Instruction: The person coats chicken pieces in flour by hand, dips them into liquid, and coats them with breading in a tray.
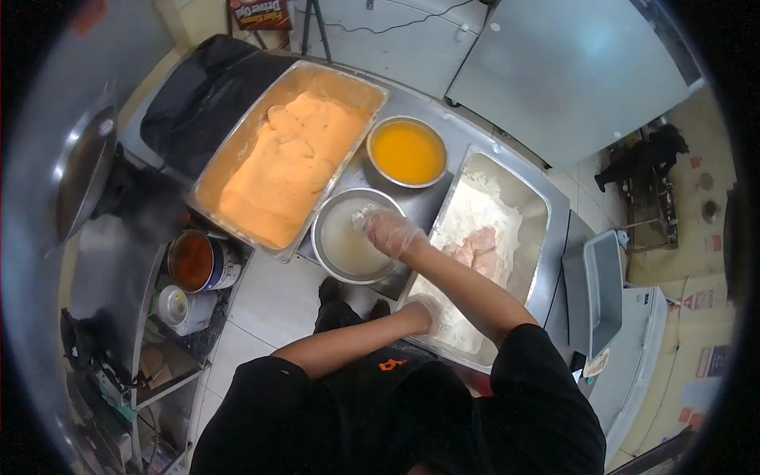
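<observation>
My right hand (pixel 389 233), in a clear plastic glove, is over the metal bowl of cloudy whitish liquid (pixel 345 244). Its fingers are drawn together, with something whitish at their tips that I cannot make out. My left hand (pixel 427 312) is at the near left corner of a deep metal tray (pixel 534 237), against the white flour (pixel 457 321); its fingers are hard to see. Pale pink raw meat (pixel 480 252) lies on the flour in that tray.
A large tray (pixel 207 184) of orange powder (pixel 285 162) stands at the left. Behind the whitish bowl is a bowl of yellow-orange liquid (pixel 408 153). Lower left are a container of reddish liquid (pixel 191 260) and a white tub (pixel 174 305). A grey bin (pixel 603 293) stands right.
</observation>
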The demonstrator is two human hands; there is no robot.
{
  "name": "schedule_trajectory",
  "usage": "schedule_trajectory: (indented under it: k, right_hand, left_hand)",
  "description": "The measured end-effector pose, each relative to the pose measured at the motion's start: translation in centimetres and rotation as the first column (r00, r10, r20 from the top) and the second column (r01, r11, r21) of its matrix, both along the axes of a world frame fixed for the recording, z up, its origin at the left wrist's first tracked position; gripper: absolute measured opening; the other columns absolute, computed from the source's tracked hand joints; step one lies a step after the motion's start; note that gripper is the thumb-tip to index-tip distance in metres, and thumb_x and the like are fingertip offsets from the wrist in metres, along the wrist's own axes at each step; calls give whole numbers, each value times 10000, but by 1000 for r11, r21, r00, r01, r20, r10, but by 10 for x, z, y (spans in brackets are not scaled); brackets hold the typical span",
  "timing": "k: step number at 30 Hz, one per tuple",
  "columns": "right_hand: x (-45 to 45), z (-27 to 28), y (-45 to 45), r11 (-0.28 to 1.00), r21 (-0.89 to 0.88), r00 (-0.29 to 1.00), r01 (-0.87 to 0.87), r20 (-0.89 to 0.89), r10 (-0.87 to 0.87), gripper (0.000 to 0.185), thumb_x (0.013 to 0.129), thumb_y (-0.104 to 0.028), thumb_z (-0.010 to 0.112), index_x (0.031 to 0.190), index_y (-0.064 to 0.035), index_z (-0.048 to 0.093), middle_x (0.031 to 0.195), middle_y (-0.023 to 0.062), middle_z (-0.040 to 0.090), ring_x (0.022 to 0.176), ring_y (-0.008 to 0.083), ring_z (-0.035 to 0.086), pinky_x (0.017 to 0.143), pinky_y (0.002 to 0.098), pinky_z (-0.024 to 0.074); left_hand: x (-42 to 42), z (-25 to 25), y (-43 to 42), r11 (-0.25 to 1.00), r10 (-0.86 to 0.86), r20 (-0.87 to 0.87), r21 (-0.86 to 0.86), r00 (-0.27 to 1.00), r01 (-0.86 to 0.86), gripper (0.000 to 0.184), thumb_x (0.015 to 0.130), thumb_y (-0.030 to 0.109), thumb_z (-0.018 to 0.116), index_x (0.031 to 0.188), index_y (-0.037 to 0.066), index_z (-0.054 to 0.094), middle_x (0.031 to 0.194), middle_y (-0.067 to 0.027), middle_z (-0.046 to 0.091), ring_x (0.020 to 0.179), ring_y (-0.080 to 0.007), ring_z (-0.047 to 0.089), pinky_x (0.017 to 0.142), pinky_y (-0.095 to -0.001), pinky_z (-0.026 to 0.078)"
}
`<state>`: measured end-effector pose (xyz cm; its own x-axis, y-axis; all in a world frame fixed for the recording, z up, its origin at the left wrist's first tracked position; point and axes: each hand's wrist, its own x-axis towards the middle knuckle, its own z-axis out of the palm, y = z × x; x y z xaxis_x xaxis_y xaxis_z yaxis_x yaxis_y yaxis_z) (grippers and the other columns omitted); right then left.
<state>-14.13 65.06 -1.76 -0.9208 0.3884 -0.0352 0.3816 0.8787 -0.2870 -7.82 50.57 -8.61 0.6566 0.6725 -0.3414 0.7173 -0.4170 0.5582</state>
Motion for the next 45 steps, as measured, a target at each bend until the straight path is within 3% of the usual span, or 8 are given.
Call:
schedule_trajectory:
  k: [10,18,21,23,25,31,37,45]
  right_hand:
    - [-14,-67,-34,983,-185,988,9,152,19,250,806,-184,479,785,-3,650,809,211,641,751,369,633,727,430,502]
    - [-21,41,1,951,-307,971,46,-211,-115,213,828,-204,578,846,-9,660,863,143,665,795,262,632,756,337,490]
    - [-13,66,0,402,-885,793,233,-67,-606,175,808,-168,632,844,2,647,782,76,645,722,163,591,693,297,474]
    - [-10,50,0,681,-665,880,305,-76,-468,148,796,-138,642,832,6,638,731,37,605,679,103,525,646,274,455]
    - [8,21,5,339,-932,684,128,-165,-711,173,787,-153,661,848,8,636,731,48,609,670,119,534,639,284,456]
    - [104,114,9,913,-325,958,245,-66,-281,347,856,-333,591,1004,-22,625,898,122,648,782,201,596,714,313,494]
    - [214,161,-19,440,-812,692,382,-64,-719,243,807,-128,573,1006,7,612,955,144,629,876,242,602,799,349,481]
    - [335,-72,-25,677,-13,627,736,393,-673,292,843,-174,480,1061,-2,569,955,189,609,876,270,587,795,411,465]
  left_hand:
    - [5,-34,-15,904,133,416,321,899,-282,281,756,156,519,934,8,679,965,-174,665,896,-259,649,747,-397,507]
    - [4,12,15,964,-191,-141,-211,971,159,494,804,217,464,1260,28,482,1327,-194,453,1234,-284,433,1037,-369,306]
    - [-2,-10,4,996,-72,173,57,982,63,440,844,229,441,1236,38,501,1291,-188,489,1207,-293,456,1009,-378,335]
    - [-19,30,3,998,6,249,-56,969,8,418,877,254,414,1226,42,504,1271,-177,509,1189,-301,468,1006,-382,339]
    - [-5,-2,5,995,66,318,55,946,-88,419,887,289,404,1198,32,518,1248,-175,527,1162,-317,484,987,-392,358]
    - [1,35,12,999,35,19,11,999,-36,361,785,291,490,1033,41,572,1007,-203,608,950,-318,586,855,-408,452]
    - [-9,54,14,985,-143,65,109,988,135,279,801,244,476,950,44,599,931,-203,619,843,-330,612,767,-419,483]
    - [22,23,61,824,443,38,378,896,-423,373,830,238,431,1067,-13,572,1037,-235,592,1049,-332,534,921,-424,393]
